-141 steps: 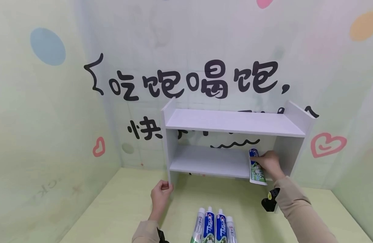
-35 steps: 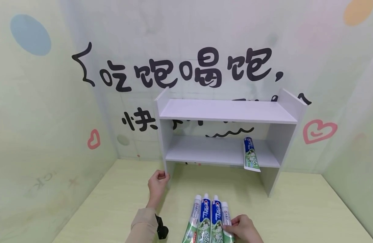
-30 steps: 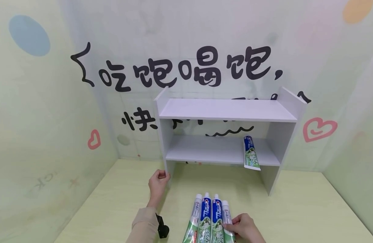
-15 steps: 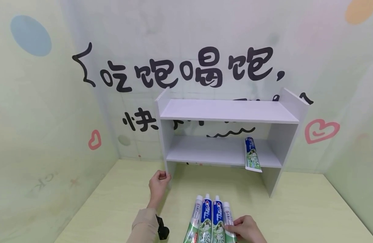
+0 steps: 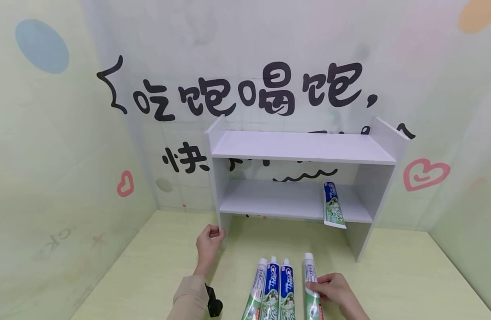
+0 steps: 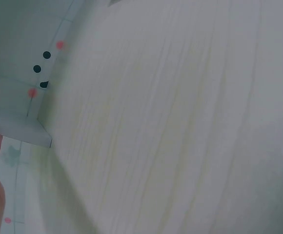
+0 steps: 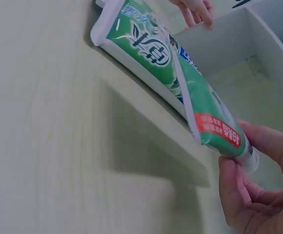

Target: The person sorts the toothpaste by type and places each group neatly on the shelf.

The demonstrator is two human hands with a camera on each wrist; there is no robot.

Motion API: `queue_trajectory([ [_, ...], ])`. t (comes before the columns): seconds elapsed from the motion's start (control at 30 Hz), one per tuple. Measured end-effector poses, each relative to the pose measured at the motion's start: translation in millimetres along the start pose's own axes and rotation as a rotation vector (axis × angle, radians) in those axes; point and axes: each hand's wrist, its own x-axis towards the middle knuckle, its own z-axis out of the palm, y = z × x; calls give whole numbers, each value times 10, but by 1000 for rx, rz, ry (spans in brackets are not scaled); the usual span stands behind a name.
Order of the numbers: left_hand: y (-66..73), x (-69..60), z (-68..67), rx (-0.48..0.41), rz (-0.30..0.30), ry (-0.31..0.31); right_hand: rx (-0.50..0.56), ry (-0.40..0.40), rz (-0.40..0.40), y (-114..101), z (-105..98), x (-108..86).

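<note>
My right hand [image 5: 336,291] pinches a white and green toothpaste tube [image 5: 311,302] between thumb and fingers, lifted off the table in the right wrist view, where the hand [image 7: 263,180] grips the tube [image 7: 214,117] near its cap. To its left lie a white and green tube [image 5: 256,289] and two blue and green tubes [image 5: 271,291], [image 5: 287,291], side by side. My left hand [image 5: 208,246] pinches the lower front edge of the white shelf unit's left side panel [image 5: 218,186]. A blue and green tube [image 5: 333,205] lies on the middle shelf, its flat end past the front edge.
The white shelf unit's top board [image 5: 305,146] and right side panel [image 5: 373,191] stand at the back of the pale yellow table [image 5: 421,275]. Printed walls enclose the table at the back and both sides. A black wrist device [image 5: 214,302] is on the left wrist.
My right hand has moved from the rightmost end of the tube row to the right, carrying the white and green tube away from its neighbours. My left hand keeps its hold on the panel.
</note>
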Motion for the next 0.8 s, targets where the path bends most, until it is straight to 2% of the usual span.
queue_trajectory([
  [0.37,-63,20,11,15,7,7,20,36,-32,-51,-138,115],
  [0.8,-41,9,17,15,6,17,13,21,-76,-148,-309,277],
])
